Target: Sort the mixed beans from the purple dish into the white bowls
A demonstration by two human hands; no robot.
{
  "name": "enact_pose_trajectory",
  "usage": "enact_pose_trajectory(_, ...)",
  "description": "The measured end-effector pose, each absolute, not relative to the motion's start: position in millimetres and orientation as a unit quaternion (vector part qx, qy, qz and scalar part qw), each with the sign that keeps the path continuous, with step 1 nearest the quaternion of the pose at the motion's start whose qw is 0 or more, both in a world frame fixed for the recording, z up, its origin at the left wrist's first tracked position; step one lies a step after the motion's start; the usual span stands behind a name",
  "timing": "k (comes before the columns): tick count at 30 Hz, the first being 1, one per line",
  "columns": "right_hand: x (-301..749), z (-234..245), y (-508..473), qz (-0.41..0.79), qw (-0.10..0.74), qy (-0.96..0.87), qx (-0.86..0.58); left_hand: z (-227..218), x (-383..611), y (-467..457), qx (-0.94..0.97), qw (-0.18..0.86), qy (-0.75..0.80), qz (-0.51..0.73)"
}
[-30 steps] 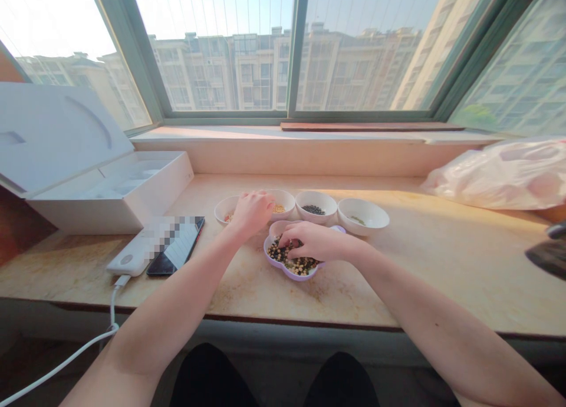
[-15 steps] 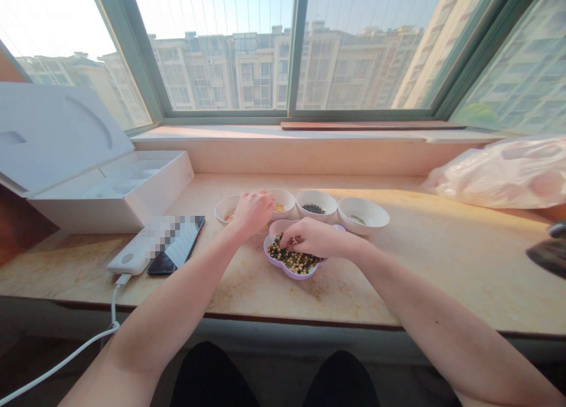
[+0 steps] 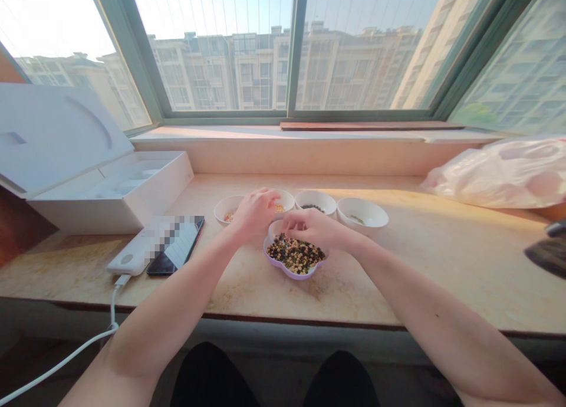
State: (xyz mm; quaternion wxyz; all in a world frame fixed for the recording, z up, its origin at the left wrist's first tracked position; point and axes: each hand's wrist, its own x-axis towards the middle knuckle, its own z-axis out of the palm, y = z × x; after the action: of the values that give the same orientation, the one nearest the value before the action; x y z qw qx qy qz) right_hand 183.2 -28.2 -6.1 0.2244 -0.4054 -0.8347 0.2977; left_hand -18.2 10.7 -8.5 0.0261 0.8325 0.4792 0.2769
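Note:
A purple flower-shaped bowl (image 3: 297, 275) holds mixed beans (image 3: 295, 256), dark, green and pale yellow. Over its far side is my right hand (image 3: 315, 226), fingers bent and drawn together; what they hold, if anything, is too small to make out. Behind it stand white bowls in a row. My left hand (image 3: 255, 211) hovers between the left white bowl (image 3: 220, 213) and the white bowl with yellow grains (image 3: 288, 198), its fingers curled and their tips partly hidden. Further right are the white bowl with dark beans (image 3: 326, 200) and the white bowl with a few green beans (image 3: 368, 218).
On the left lie an open white box (image 3: 154, 191), a white power bank (image 3: 132, 258) with a cable (image 3: 112, 304), and a phone (image 3: 183, 248). A plastic bag (image 3: 495, 174) and a dark object (image 3: 546, 253) sit at the right. The window (image 3: 230, 59) rises behind the counter (image 3: 433, 265).
My right hand has risen from among the beans toward the far rim of the purple bowl, uncovering more beans. My left hand has shifted only slightly.

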Motion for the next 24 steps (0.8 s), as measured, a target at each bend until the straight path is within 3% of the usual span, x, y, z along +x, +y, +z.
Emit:
enact_pose_trajectory(7,194,-8,-13,0.418,0.377,-0.685,-0.462,-6,-13,0,0.886,0.108,0.344,0.292)
enact_pose_trajectory(16,193,-4,-14,0.489,0.367,-0.647,-0.456,-9,-7,0,0.872,0.136,0.332,0.332)
enact_pose_trajectory(19,192,-2,-17,0.431,0.331,-0.677,-0.496,-9,-9,1,0.873,0.114,0.347,0.324)
enact_pose_trajectory(24,191,6,-29,0.153,0.191,-0.824,-0.512,-9,-15,10,0.841,0.025,0.457,0.287)
